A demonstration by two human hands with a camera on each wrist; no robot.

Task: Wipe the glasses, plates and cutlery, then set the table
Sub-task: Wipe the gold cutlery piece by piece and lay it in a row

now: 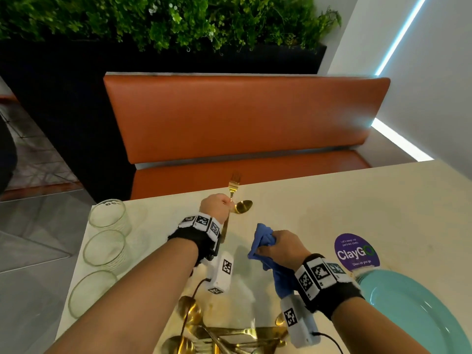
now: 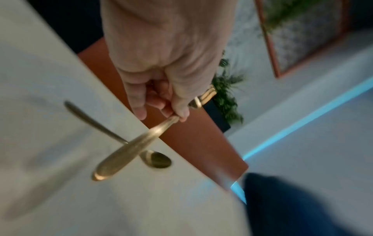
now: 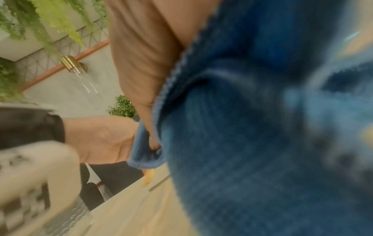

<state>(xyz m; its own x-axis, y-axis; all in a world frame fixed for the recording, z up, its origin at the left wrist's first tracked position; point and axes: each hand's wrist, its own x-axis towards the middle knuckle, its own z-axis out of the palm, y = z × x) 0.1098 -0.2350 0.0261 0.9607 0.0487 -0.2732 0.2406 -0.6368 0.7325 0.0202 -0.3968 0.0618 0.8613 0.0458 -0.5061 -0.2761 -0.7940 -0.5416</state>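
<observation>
Left hand (image 1: 215,204) grips a gold fork (image 1: 233,186) by its handle, tines raised over the counter (image 1: 332,200) just beside a laid spoon (image 1: 242,206), probably for placing. Right hand (image 1: 281,245) clenches the blue cloth (image 1: 264,240), ready for wiping.

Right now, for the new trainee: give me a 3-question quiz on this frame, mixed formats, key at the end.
1. True or false: the left hand holds a gold fork with its tines pointing away from the person.
2. Multiple choice: what does the right hand grip? A) a glass B) a blue cloth C) the teal plate
3. Fill in: ____ clear glasses stand in a row along the table edge on the person's left.

Key: 1 true; 2 B; 3 three.
</observation>
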